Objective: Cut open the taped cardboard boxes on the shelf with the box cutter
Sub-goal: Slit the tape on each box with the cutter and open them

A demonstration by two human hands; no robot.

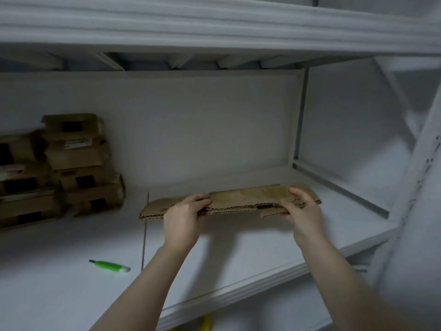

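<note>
A flat cardboard box is held just above the white shelf, near the middle and a bit to the right; it looks squashed flat, with its wavy cut edge facing the person; a shiny patch of tape shows on its top, toward the right end. The left hand grips the box a bit in from its left end, fingers curled over the top and thumb under, so the fingers are clamped on the cardboard; the right hand grips the right end the same way, fingers bent over the top edge and squeezed on it; both bare arms reach up from the bottom of the view.

The green box cutter lies alone on the shelf, down and to the left of the left arm, not touching anything; whether its blade is out cannot be told. A stack of brown boxes sits at the far left against the back wall, well apart from the hands; some have dark labels on their fronts. Another white shelf board runs across above.
</note>
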